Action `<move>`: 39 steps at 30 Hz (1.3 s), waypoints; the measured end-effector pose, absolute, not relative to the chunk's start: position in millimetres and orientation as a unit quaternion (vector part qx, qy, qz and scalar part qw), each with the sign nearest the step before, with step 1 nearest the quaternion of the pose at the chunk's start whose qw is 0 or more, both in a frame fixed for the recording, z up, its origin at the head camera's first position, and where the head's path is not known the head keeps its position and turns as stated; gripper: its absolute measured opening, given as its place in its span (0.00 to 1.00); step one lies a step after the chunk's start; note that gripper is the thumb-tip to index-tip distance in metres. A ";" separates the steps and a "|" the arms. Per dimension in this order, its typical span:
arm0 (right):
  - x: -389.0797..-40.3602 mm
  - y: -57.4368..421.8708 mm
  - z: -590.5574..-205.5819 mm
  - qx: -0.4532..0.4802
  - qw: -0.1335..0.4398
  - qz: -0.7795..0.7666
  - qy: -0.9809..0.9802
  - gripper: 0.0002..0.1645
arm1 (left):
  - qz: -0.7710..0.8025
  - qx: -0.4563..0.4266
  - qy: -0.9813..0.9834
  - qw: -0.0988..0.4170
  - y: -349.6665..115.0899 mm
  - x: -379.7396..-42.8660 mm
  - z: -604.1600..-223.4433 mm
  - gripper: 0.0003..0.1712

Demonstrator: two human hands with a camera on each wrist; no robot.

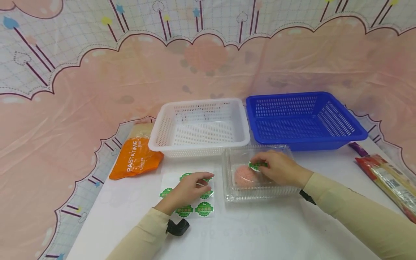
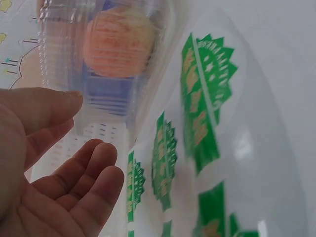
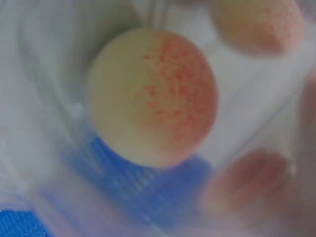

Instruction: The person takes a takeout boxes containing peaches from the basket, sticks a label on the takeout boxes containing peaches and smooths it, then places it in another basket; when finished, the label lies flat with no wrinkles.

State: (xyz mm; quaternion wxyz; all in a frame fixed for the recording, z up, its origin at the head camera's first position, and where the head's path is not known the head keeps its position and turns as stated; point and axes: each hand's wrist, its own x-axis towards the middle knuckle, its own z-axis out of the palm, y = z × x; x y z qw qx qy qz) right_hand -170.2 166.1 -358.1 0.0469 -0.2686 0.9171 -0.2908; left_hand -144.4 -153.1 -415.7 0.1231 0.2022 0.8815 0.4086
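Green sticker (image 1: 255,165) between right fingers (image 1: 261,156)

Glossy plastic container (image 1: 243,196), shiny sticker sheet (image 2: 249,148), smooth plastic white basket (image 1: 199,145), creased cloth backdrop (image 1: 146,79)

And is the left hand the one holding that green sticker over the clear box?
No, the right hand pinches the green sticker, and the left hand holds nothing.

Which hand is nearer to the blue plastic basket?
Right. The right hand is in front of the blue plastic basket, pinching a green sticker at the clear plastic container; the left hand is farther left, over the sticker sheet.
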 end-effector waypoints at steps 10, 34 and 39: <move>-172.8 168.0 -352.8 -0.221 0.069 -0.283 0.931 0.16 | 0.437 0.203 0.867 0.125 -142.3 -143.1 -417.3 0.28; -152.5 194.3 -344.4 -0.234 0.041 -0.329 0.914 0.27 | 0.512 0.186 0.824 0.154 -125.6 -133.9 -415.4 0.33; -146.1 204.3 -345.8 -0.233 0.032 -0.314 0.920 0.30 | 0.510 0.189 0.826 0.150 -125.1 -133.8 -415.5 0.34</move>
